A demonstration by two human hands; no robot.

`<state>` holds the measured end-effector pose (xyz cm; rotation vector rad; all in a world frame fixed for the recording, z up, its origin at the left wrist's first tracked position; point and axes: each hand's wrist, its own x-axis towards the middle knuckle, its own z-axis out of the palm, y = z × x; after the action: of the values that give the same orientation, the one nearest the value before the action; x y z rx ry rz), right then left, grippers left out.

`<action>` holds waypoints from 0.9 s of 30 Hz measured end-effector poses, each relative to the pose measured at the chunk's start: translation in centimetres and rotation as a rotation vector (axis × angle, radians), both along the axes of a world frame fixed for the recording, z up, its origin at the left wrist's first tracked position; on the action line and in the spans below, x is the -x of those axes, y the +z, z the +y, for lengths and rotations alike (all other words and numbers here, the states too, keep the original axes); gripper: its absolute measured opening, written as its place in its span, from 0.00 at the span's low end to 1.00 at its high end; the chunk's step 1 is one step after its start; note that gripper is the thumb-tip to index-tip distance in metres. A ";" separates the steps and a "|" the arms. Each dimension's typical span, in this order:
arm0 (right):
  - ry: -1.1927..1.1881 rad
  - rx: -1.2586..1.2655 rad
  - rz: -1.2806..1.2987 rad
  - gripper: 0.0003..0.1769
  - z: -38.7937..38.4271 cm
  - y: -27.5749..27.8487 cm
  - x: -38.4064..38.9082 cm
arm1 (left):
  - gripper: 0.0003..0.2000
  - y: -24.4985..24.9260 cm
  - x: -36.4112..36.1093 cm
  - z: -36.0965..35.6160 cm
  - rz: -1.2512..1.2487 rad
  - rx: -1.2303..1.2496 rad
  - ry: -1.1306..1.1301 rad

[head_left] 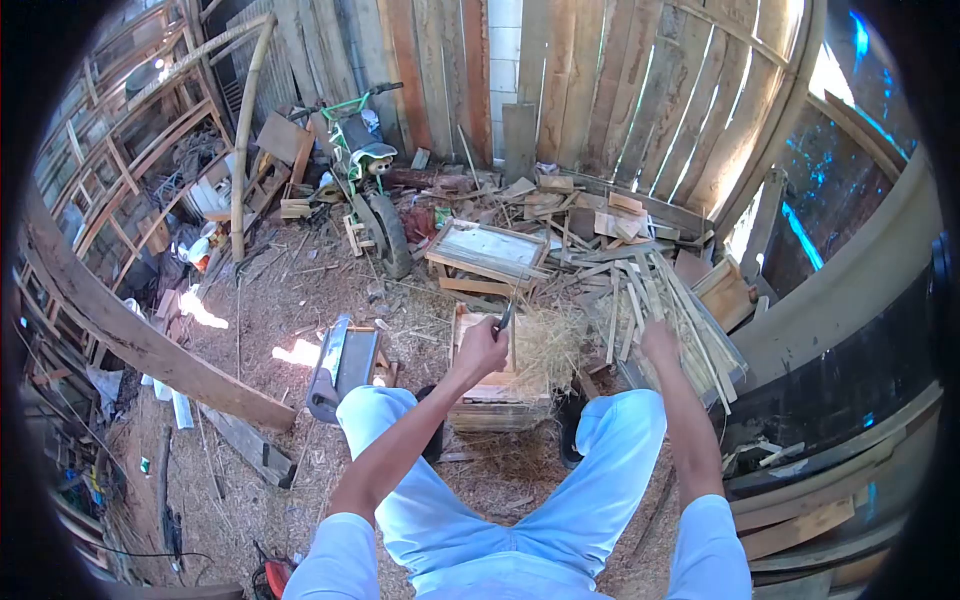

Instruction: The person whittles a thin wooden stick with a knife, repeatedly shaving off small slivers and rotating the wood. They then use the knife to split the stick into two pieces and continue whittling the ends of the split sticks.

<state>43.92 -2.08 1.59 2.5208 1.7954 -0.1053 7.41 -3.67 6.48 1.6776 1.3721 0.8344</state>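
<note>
My left hand (482, 347) is closed around a knife (506, 317), a short dark tool pointing up and away from me. Below it, between my knees, stands a wooden crate (500, 415) with straw-like shavings (550, 345) heaped over its right side. Out to the right, my right hand (660, 343) is down at a pile of thin wooden strips (690, 330). Its fingers point away from me and overlap the strips, so I cannot tell whether they grip one.
A shallow wooden frame box (490, 250) lies ahead, with scrap wood (590, 215) behind it. Left of my knee is a dark tray-like panel (350, 365). A small green motorbike (370, 165) leans near the plank wall (580, 90). A curved beam (150, 335) crosses the left side.
</note>
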 end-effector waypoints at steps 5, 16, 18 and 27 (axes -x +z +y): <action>-0.009 -0.233 -0.311 0.16 1.1 4.2 6.6 | 0.17 -1.9 -0.5 0.7 0.000 0.036 -0.001; 0.337 -0.126 0.905 0.26 0.8 0.2 20.3 | 0.13 -0.5 -0.2 -3.0 -0.086 -0.016 -0.397; 0.438 -0.426 0.754 0.19 -0.1 0.7 19.9 | 0.12 2.4 1.0 -2.5 0.005 -0.025 -0.228; 0.581 -0.284 0.582 0.15 -2.6 6.6 20.4 | 0.11 6.7 1.6 8.5 0.145 -0.900 0.064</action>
<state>23.56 -4.69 8.24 2.1338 2.8730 -0.6540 5.80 4.81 13.18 2.3988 1.2131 1.5410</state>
